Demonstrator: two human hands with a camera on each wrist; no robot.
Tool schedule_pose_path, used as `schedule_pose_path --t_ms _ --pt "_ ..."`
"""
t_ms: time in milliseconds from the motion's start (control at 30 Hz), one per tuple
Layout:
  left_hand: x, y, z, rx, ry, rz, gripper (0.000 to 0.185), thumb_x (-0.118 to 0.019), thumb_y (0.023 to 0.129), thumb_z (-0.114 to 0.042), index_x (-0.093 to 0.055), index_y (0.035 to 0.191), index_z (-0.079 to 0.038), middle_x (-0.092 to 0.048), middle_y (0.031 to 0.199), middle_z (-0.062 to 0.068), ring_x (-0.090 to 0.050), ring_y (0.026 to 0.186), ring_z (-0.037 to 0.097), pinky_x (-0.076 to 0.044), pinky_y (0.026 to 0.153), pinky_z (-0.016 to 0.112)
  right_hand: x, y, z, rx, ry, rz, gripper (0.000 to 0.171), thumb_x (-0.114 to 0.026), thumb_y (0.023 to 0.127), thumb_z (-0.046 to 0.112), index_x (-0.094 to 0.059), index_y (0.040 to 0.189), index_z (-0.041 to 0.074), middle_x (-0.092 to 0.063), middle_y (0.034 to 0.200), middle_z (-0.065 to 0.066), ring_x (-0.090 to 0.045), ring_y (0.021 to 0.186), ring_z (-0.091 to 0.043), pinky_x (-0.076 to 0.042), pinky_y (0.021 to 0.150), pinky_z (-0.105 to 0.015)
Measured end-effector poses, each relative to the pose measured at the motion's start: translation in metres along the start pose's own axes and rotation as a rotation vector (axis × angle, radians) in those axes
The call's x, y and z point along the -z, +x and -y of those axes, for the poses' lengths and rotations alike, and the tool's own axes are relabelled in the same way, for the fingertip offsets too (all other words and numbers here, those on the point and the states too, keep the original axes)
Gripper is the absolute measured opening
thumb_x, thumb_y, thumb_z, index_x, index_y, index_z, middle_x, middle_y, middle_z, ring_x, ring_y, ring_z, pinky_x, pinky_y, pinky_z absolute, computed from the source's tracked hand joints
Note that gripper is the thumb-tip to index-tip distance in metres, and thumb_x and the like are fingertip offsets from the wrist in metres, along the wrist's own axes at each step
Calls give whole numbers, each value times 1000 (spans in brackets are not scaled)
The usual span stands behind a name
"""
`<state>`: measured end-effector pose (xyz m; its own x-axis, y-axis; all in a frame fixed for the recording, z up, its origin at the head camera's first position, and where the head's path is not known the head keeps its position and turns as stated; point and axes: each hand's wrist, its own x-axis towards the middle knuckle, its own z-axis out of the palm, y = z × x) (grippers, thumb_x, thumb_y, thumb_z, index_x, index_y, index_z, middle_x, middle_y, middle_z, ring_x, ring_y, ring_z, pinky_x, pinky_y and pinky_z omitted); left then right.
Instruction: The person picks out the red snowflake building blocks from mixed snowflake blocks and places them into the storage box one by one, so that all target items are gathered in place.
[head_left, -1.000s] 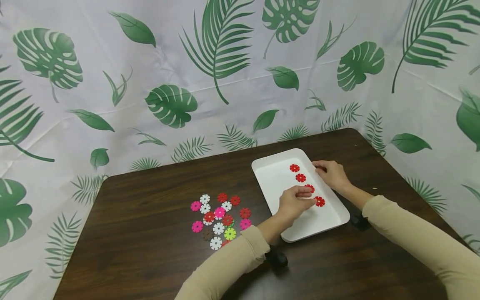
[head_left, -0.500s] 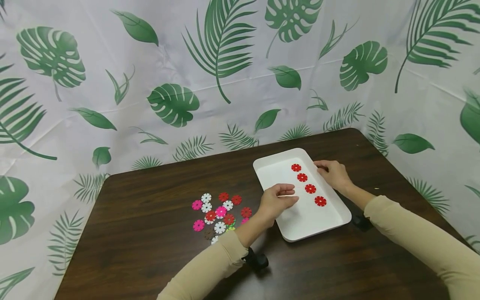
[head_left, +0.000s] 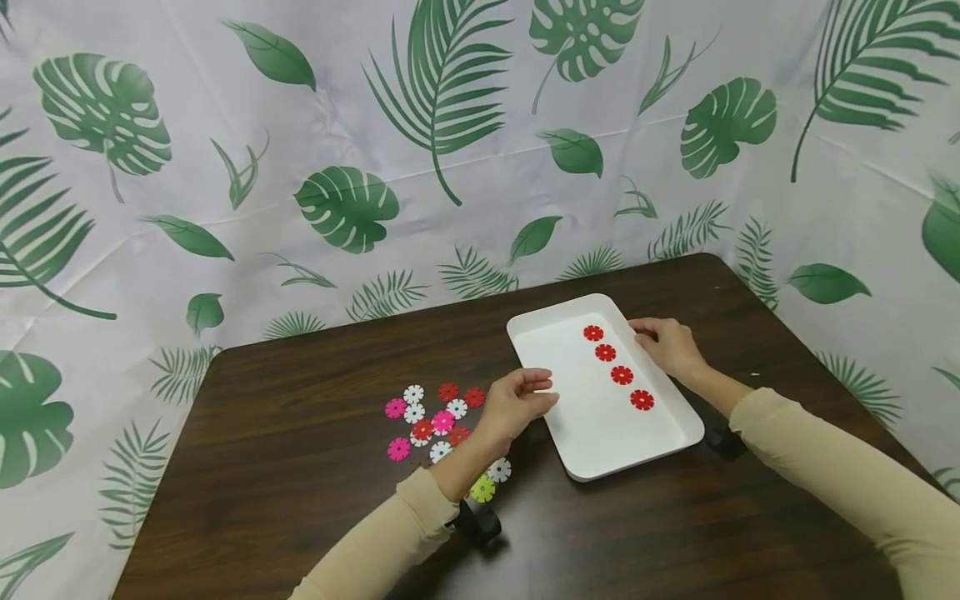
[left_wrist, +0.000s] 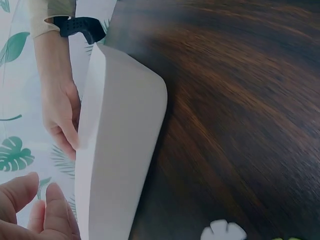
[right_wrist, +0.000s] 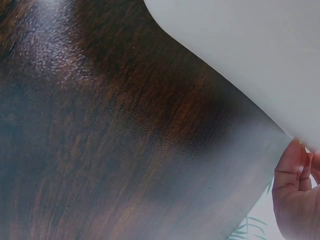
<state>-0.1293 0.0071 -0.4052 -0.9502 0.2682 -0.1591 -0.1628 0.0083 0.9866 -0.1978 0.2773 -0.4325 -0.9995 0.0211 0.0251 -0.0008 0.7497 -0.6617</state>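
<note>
In the head view, my left hand [head_left: 512,406] hovers at the white tray's [head_left: 600,446] left rim, thumb and fingers apart and nothing between them. My right hand [head_left: 672,348] holds the tray's right rim between thumb and fingers; the right wrist view also shows these fingertips [right_wrist: 290,160] at the tray edge. Inside the tray, several red notched discs lie in a slanting row, from the far one [head_left: 593,333] to the near one [head_left: 642,400]. Left of the tray is a loose group of discs: white [head_left: 414,393], pink [head_left: 399,449], red [head_left: 474,397] and yellow-green [head_left: 482,488]. My left forearm hides part of it.
The dark wooden table [head_left: 300,467] carries everything. A leaf-patterned cloth [head_left: 465,225] hangs behind it and along the right side. Each wrist wears a black device, such as the left one [head_left: 480,525].
My left hand has moved left from over the red discs to the tray's left rim. A yellow-green disc has shifted right and nearer, beside my forearm. The right hand stays on the rim.
</note>
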Motion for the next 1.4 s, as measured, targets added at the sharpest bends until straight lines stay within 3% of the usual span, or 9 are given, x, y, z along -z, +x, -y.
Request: schedule_pose_path --t_ms 400,933,1400 --pt "26 -5 6 -12 -18 16 39 -64 85 1 -53 121 11 -56 117 30 -64 91 12 -54 83 29 0 1 0 -7 -2 6 35 -52 95 8 -53 129 -3 -55 124 -29 -62 89 -37 -55 77 -45" --pt "72 -21 11 32 39 -58 39 -64 86 1 -52 123 10 -55 119 28 -64 91 14 -54 82 27 2 1 0 -3 -5 4 35 -53 95 7 -53 129 -3 -56 123 -29 -62 86 -35 -57 72 -39" --pt "111 -35 20 48 100 -173 37 -64 85 2 -55 120 8 -58 117 25 -63 91 15 -54 81 30 2 -1 0 -11 6 17 36 -53 95 8 -52 130 -3 -56 123 -29 -63 86 -35 -56 74 -40"
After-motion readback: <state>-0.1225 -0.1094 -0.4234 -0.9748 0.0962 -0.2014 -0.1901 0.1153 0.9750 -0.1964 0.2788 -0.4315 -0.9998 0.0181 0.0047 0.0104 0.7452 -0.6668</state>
